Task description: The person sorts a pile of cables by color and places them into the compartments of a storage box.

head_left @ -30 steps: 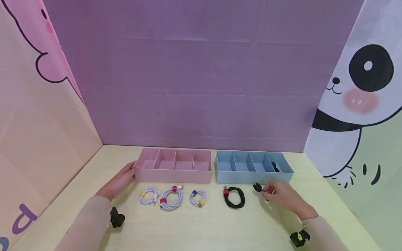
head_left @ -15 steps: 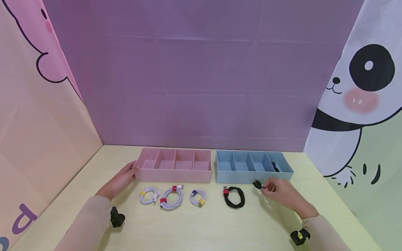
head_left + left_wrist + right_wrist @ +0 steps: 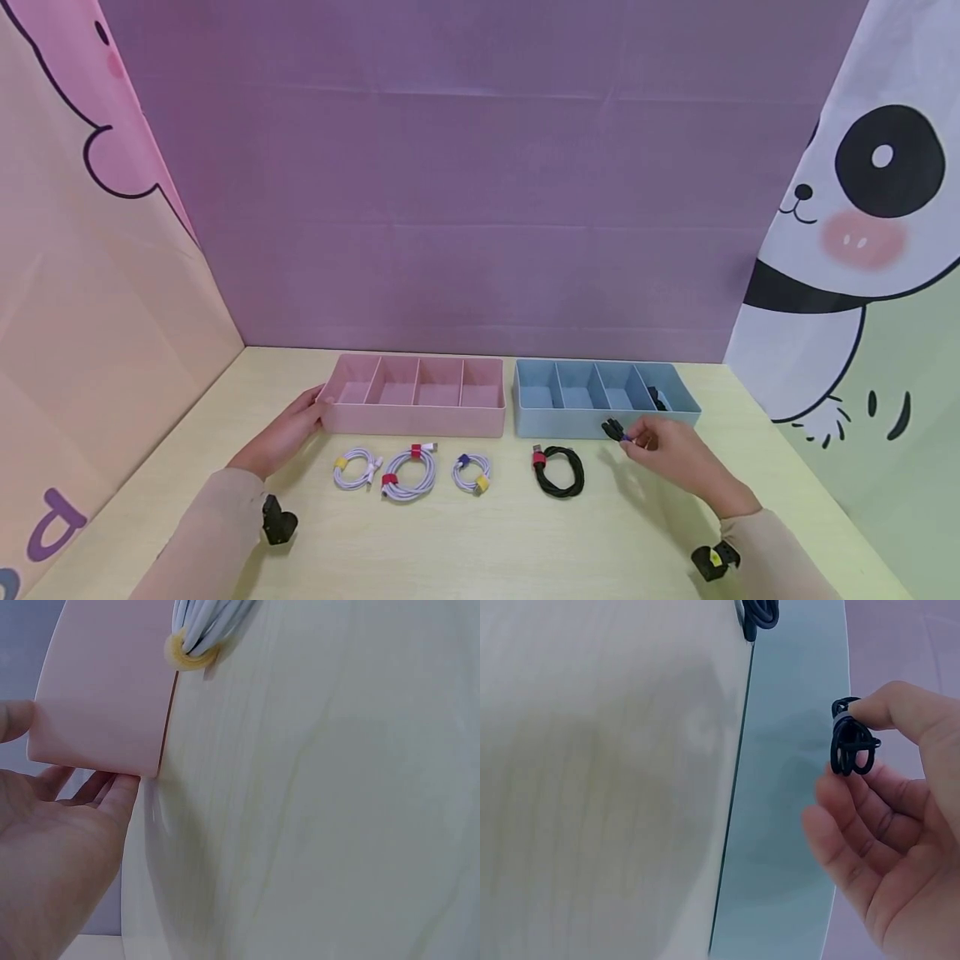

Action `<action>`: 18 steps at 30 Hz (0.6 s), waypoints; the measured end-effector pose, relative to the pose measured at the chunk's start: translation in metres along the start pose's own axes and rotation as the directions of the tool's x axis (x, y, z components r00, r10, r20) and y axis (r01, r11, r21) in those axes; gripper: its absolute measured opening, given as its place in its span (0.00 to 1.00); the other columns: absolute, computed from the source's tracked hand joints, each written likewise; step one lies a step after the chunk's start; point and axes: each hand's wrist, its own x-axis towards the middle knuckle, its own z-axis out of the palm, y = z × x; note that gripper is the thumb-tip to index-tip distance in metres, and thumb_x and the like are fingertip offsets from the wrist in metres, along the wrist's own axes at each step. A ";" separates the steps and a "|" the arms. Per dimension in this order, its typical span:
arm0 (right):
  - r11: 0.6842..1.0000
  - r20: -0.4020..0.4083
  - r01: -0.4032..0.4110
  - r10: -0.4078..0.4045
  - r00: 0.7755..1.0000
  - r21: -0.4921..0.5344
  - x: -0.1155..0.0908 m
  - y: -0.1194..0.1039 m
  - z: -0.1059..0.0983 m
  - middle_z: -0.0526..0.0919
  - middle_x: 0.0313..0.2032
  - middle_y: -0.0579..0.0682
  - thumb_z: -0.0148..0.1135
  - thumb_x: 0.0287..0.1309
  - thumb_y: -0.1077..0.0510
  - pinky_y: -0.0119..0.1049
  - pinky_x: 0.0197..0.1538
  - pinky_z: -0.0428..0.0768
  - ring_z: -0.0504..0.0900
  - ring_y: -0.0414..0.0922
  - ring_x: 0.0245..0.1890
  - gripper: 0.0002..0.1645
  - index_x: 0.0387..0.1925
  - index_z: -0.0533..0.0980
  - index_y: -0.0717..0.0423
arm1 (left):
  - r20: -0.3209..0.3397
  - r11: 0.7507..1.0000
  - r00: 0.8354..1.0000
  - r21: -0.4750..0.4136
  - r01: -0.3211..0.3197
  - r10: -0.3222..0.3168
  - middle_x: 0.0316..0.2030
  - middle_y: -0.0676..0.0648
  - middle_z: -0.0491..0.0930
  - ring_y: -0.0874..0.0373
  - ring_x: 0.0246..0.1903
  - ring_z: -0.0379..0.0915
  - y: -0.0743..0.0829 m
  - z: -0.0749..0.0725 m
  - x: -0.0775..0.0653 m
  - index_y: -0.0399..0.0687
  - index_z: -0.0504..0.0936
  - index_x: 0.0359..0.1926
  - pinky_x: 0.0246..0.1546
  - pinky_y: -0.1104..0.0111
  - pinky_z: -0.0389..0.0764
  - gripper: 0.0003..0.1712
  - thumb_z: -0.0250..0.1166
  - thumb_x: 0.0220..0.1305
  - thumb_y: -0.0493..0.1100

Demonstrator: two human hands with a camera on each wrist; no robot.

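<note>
R hand [image 3: 663, 450] pinches a small blk cable bundle [image 3: 613, 429] w/ a purplish tie btwn thumb & fingertips, held above the desk [image 3: 465, 550] in front of the blue box [image 3: 558, 423], twd its R half. L hand [image 3: 296, 422] grips the L end of the pink box [image 3: 420, 420], thumb at the rim, fingers against the end wall.

Both boxes sit side by side w/ 4 comps each; a blk item [image 3: 657, 399] lies in the blue one's far R comp. In front of pink, L to R: sm. white coil [image 3: 371, 469] w/ yellow tie, lg. white coil [image 3: 430, 477] w/ red ties, sm. white coil [image 3: 460, 472] w/ blue & yellow ties. Blk coil [image 3: 578, 472] w/ red tie lies nr blue's front.
</note>
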 end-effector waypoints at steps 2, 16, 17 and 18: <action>1.000 -0.008 0.004 -0.004 1.000 0.002 0.001 0.000 0.000 0.79 0.26 0.39 0.68 0.62 0.57 0.32 0.30 0.78 0.76 0.37 0.27 0.04 0.34 0.81 0.52 | -0.005 1.000 1.000 -0.005 0.003 -0.003 0.77 0.31 0.34 0.33 0.75 0.35 0.001 0.000 -0.001 0.37 0.33 0.78 0.73 0.43 0.45 0.43 0.41 0.81 0.56; 0.999 -0.062 0.037 -0.038 0.997 -0.024 0.009 0.002 0.000 0.79 0.26 0.37 0.69 0.60 0.57 0.32 0.29 0.77 0.75 0.36 0.25 0.04 0.34 0.81 0.52 | -0.014 1.000 1.000 0.019 0.019 -0.018 0.77 0.32 0.34 0.34 0.75 0.35 0.002 0.001 -0.003 0.39 0.33 0.79 0.73 0.42 0.44 0.44 0.41 0.80 0.59; 0.999 -0.065 0.040 -0.042 0.997 -0.029 0.010 0.001 0.000 0.79 0.26 0.37 0.69 0.60 0.57 0.32 0.29 0.77 0.75 0.36 0.25 0.04 0.34 0.81 0.52 | -0.015 1.000 1.000 0.020 0.018 -0.018 0.77 0.32 0.34 0.34 0.75 0.35 0.002 0.001 -0.003 0.38 0.33 0.79 0.73 0.42 0.44 0.44 0.41 0.80 0.59; 0.999 -0.068 0.043 -0.045 0.997 -0.033 0.010 0.001 0.000 0.79 0.25 0.37 0.69 0.60 0.57 0.32 0.29 0.77 0.75 0.36 0.25 0.04 0.33 0.81 0.52 | -0.015 1.000 1.000 0.020 0.018 -0.018 0.77 0.32 0.34 0.34 0.75 0.35 0.002 0.002 -0.003 0.38 0.33 0.79 0.73 0.42 0.44 0.44 0.41 0.80 0.59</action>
